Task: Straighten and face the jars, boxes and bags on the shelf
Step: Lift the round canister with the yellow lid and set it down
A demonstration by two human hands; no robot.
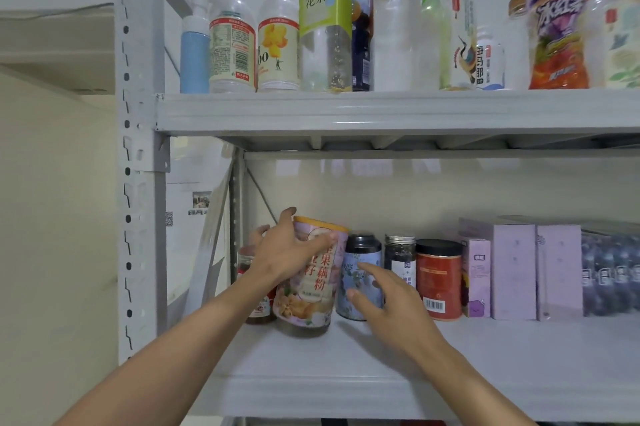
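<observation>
On shelf (485, 349) — left hand (284, 256) grips canister (311, 290).

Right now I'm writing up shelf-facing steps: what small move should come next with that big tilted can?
Probably stand the can upright. The left hand grips it tilted, its top leaning left, on the shelf. The right hand is open beside the blue tin and could steady it.

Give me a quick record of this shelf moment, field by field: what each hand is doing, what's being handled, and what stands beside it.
left hand: grips the tall pink canister
canister state: tilted, label facing out
right hand: open, fingers at the blue floral tin
neighbours to the right: dark jar, red canister, purple boxes
upper shelf: bottles
</observation>
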